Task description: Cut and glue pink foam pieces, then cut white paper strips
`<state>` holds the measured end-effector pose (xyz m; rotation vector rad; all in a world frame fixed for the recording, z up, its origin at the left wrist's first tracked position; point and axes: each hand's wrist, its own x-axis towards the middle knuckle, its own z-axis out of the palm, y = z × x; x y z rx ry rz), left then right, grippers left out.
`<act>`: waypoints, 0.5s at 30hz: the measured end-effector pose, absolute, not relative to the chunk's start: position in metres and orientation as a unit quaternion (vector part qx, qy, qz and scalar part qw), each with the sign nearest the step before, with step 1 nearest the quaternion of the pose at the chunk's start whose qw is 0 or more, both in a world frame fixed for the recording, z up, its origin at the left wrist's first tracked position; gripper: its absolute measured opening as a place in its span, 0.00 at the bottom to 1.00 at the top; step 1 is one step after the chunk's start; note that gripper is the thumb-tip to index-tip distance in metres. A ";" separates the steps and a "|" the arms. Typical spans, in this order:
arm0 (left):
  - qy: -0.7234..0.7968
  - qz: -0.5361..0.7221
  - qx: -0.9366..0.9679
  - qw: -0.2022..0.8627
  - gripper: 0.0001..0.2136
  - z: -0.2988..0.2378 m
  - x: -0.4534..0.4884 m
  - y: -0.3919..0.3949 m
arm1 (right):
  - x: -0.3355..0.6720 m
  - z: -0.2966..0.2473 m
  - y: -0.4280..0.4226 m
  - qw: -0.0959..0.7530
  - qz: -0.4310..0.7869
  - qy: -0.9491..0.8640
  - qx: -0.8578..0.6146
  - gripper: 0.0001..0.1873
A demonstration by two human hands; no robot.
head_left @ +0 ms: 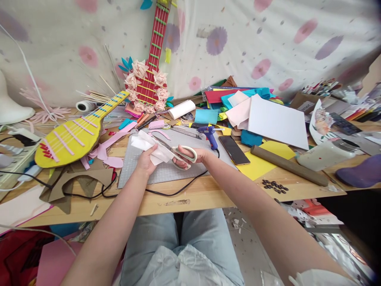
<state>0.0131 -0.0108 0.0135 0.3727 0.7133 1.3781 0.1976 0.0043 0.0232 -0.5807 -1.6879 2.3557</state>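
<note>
A person seated at a wooden worktable (214, 194) works with both bare hands above a gray cutting mat (131, 174). The left hand (145, 161) grips white paper (142, 143), thumb on top, the sheets fanning out toward the far left. The right hand (199, 154) is closed around the handles of a pair of scissors (175, 150), fingers through the loops, blades pointing far left over the paper; whether the edges bite into it cannot be told. The white paper sits just above the near-middle part of the mat, between the two hands.

Just beyond the right hand, a blue glue gun (210, 137) lies on the mat, with a smartphone (234, 149) to its right. Farther right, a brown roll (288, 165) lies partly over a yellow sheet (269, 153), and a cluster of small dark pieces (274, 186) rests near the table's edge. On the left, a yellow model string instrument (70, 141) lies above brown cardboard cutouts (79, 180), with pink strips (108, 149) beside it. At the far side, a red model string instrument (151, 79), ringed with pale pink petals, leans against a flower-print curtain (238, 59). A white board (276, 121) rests on colored sheets at the far right.
</note>
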 end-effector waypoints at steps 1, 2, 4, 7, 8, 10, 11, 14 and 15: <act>0.312 0.626 0.165 0.695 0.08 0.014 0.013 -0.011 | 0.198 0.023 0.004 0.095 0.794 -0.567 -0.196 0.31; 0.308 0.633 0.162 0.692 0.09 0.014 0.014 -0.010 | 0.198 0.023 0.004 0.097 0.795 -0.567 -0.196 0.31; 0.317 0.640 0.161 0.681 0.10 0.014 0.015 -0.010 | 0.198 0.021 0.004 0.098 0.794 -0.566 -0.197 0.30; 0.354 0.646 0.165 0.656 0.10 0.011 0.016 -0.007 | 0.198 0.019 0.005 0.093 0.792 -0.569 -0.204 0.29; 0.361 0.651 0.165 0.647 0.09 0.010 0.016 -0.007 | 0.198 0.018 0.005 0.091 0.789 -0.571 -0.206 0.29; 0.366 0.656 0.163 0.640 0.09 0.008 0.016 -0.006 | 0.197 0.016 0.006 0.095 0.784 -0.581 -0.195 0.30; 0.367 0.656 0.162 0.640 0.09 0.007 0.016 -0.006 | 0.196 0.014 0.007 0.098 0.783 -0.586 -0.184 0.30; 0.361 0.658 0.158 0.642 0.10 0.006 0.017 -0.005 | 0.195 0.010 0.009 0.108 0.779 -0.599 -0.148 0.33; 0.360 0.659 0.158 0.641 0.11 0.006 0.017 -0.005 | 0.194 0.010 0.010 0.108 0.778 -0.602 -0.144 0.33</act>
